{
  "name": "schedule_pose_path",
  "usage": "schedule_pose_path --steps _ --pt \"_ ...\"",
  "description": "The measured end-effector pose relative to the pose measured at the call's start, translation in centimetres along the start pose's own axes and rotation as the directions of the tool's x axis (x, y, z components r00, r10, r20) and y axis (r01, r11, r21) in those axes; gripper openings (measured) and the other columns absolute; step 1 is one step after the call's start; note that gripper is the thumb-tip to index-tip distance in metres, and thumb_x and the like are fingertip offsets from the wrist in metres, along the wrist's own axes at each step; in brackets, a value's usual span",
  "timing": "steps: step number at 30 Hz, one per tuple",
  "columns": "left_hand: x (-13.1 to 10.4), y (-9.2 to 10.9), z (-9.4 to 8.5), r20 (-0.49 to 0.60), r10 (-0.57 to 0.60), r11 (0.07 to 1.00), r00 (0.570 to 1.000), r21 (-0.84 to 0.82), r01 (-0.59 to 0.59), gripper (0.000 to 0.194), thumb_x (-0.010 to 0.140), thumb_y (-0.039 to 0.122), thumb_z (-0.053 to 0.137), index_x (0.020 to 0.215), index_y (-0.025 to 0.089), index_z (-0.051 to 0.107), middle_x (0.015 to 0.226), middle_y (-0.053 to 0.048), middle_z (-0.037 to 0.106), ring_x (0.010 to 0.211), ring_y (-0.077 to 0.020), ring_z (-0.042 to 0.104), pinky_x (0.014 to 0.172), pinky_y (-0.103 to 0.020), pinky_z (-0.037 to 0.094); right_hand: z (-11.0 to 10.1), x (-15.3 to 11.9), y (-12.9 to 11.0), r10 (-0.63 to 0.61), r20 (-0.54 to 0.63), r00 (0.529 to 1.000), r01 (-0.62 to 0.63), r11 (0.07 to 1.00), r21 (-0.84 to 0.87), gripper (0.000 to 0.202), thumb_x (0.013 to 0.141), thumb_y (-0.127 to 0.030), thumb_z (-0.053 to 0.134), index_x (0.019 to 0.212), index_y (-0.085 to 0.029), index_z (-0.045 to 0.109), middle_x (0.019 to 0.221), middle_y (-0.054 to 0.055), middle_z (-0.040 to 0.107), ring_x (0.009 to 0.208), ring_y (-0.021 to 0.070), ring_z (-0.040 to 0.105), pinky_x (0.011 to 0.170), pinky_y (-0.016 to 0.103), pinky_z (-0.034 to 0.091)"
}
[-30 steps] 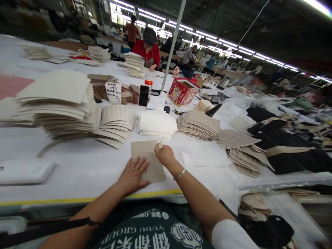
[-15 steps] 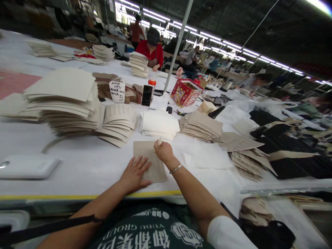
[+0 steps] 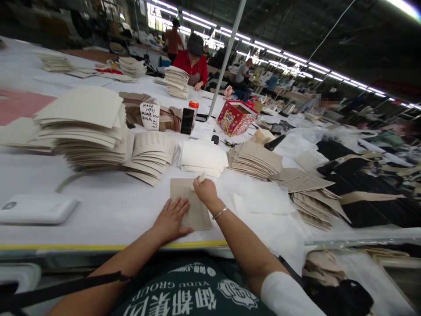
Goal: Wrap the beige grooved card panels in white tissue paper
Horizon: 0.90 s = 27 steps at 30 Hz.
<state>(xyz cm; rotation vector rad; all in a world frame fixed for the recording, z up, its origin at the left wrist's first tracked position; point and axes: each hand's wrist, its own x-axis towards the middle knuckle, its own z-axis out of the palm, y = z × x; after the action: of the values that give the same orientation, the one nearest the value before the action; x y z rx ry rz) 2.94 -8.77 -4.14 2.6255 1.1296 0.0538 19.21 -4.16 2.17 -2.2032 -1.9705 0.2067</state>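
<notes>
A flat beige rectangular piece lies on the white table in front of me. My left hand rests flat on its left side, fingers spread. Over its upper right part my right hand is closed around a small off-white tool, whose tip sticks out above the fist. The tool's lower end is mostly hidden, so its exact kind does not show. Just beyond the piece lies a stack of white sheets. A fanned pile of beige pieces is to its right.
Tall beige stacks and a smaller fanned stack stand on the left. A white flat device lies near the left front. Further back are a phone, a red box and a metal pole. A co-worker in red sits opposite.
My right hand has shifted slightly left across the beige piece with the off-white tool. My left hand stays pressed on the piece, nearly unmoved.
</notes>
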Motion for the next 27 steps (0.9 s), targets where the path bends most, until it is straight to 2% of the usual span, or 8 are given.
schedule_pose_path --steps 2,6,8,10,14,16,23,27 --pt "0.0 0.2 0.0 0.005 -0.029 1.000 1.000 0.002 0.029 0.086 0.070 0.066 0.044 0.136 0.014 0.027 0.144 -0.011 0.022 0.133 -0.0265 0.015 0.107 -0.044 0.004 0.2 -1.0 0.0 -0.037 -0.008 0.999 0.037 0.999 -0.039 0.032 0.089 -0.026 0.034 0.088 -0.012 0.063 0.079 0.011 0.067 0.071 0.0179 0.061 0.059 0.023 0.036" --pt "0.0 0.3 -0.1 0.027 -0.072 0.997 0.997 0.004 0.072 0.094 0.067 0.069 0.043 0.136 0.007 0.027 0.145 -0.015 0.016 0.133 -0.0273 0.012 0.108 -0.042 0.007 0.1 -7.6 1.2 -0.177 0.095 0.980 0.181 0.983 -0.037 0.026 0.086 -0.024 0.037 0.080 -0.015 0.061 0.069 0.007 0.066 0.063 0.0161 0.060 0.054 0.022 0.033" --pt "0.0 0.1 -0.5 0.047 -0.068 0.998 0.997 -0.002 0.068 0.095 0.067 0.070 0.043 0.136 0.007 0.026 0.145 -0.015 0.014 0.133 -0.0277 0.011 0.108 -0.042 0.007 0.1 -9.3 1.4 -0.202 0.128 0.971 0.207 0.978 -0.021 0.025 0.086 -0.024 0.037 0.078 -0.017 0.060 0.067 0.006 0.066 0.061 0.0154 0.060 0.053 0.022 0.032" --pt "-0.1 -0.3 -1.1 0.085 -0.035 0.999 0.996 -0.010 0.036 0.095 0.066 0.069 0.044 0.137 0.008 0.025 0.145 -0.015 0.014 0.133 -0.0273 0.012 0.108 -0.041 0.009 0.1 -8.3 1.0 -0.165 0.118 0.979 0.168 0.986 -0.018 0.026 0.087 -0.025 0.037 0.080 -0.017 0.061 0.069 0.006 0.066 0.063 0.0155 0.060 0.054 0.022 0.033" --pt "-0.1 -1.0 -1.9 0.137 0.026 0.999 0.990 -0.028 -0.023 0.093 0.065 0.066 0.049 0.136 0.011 0.026 0.145 -0.014 0.016 0.133 -0.0262 0.016 0.108 -0.040 0.012 0.2 -2.1 -0.8 -0.044 0.014 0.999 0.045 0.999 -0.031 0.030 0.089 -0.027 0.034 0.088 -0.015 0.062 0.079 0.009 0.067 0.070 0.0171 0.061 0.058 0.023 0.036" --pt "-0.2 -1.1 -1.8 0.117 0.016 0.999 0.993 -0.035 -0.012 0.094 0.064 0.066 0.051 0.136 0.011 0.027 0.144 -0.014 0.019 0.132 -0.0269 0.018 0.107 -0.041 0.013 0.2 -0.8 -1.4 -0.026 0.008 1.000 0.026 0.999 -0.039 0.032 0.089 -0.027 0.033 0.090 -0.014 0.062 0.081 0.010 0.067 0.072 0.0181 0.061 0.059 0.024 0.037" --pt "-0.1 -1.1 -0.3 -0.023 -0.076 0.997 0.997 -0.018 0.075 0.091 0.060 0.071 0.051 0.132 0.018 0.036 0.145 -0.014 0.015 0.133 -0.0288 0.013 0.106 -0.042 0.017 -0.7 -7.3 0.3 -0.168 0.240 0.956 0.152 0.985 0.083 0.032 0.085 -0.029 0.038 0.079 -0.014 0.066 0.067 0.008 0.067 0.066 0.0169 0.062 0.059 0.022 0.040" --pt "0.0 -1.0 -0.1 -0.033 -0.118 0.993 0.992 0.020 0.119 0.102 0.058 0.073 0.049 0.135 0.009 0.028 0.144 -0.017 0.016 0.133 -0.0292 0.012 0.108 -0.044 0.009 -0.6 -3.7 -0.4 -0.075 0.196 0.978 0.034 0.979 0.202 0.038 0.089 -0.027 0.032 0.077 -0.013 0.066 0.062 0.006 0.066 0.066 0.0128 0.061 0.061 0.018 0.040"
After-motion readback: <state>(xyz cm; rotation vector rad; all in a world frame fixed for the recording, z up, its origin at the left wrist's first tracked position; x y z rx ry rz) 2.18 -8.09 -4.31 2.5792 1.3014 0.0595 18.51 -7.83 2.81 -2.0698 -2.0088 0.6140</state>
